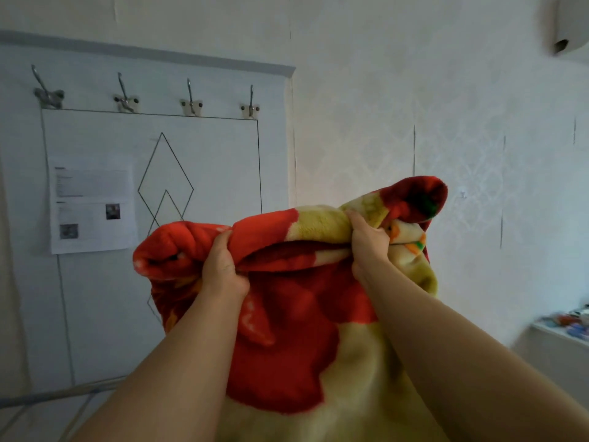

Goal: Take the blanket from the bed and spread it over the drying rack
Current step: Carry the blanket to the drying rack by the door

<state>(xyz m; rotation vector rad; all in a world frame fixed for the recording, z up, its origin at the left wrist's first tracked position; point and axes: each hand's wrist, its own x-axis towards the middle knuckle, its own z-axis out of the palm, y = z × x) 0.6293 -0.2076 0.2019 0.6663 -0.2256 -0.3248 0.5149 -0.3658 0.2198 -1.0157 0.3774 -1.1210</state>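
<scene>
A thick fleece blanket (296,330), red with yellow-green patches, hangs in front of me, lifted high at chest level. My left hand (223,269) grips its bunched upper edge on the red side. My right hand (366,244) clutches the same folded edge on the yellow side. The cloth falls down between my forearms and runs out of the bottom of the view. Thin grey metal bars of the drying rack (54,395) show at the lower left, below and left of the blanket. The bed is out of view.
A pale door (191,173) with several metal coat hooks (191,103) and a taped paper sheet (92,205) stands straight ahead. Patterned wallpaper (446,106) covers the wall to the right. A white cabinet (557,349) with small items on top sits at the right edge.
</scene>
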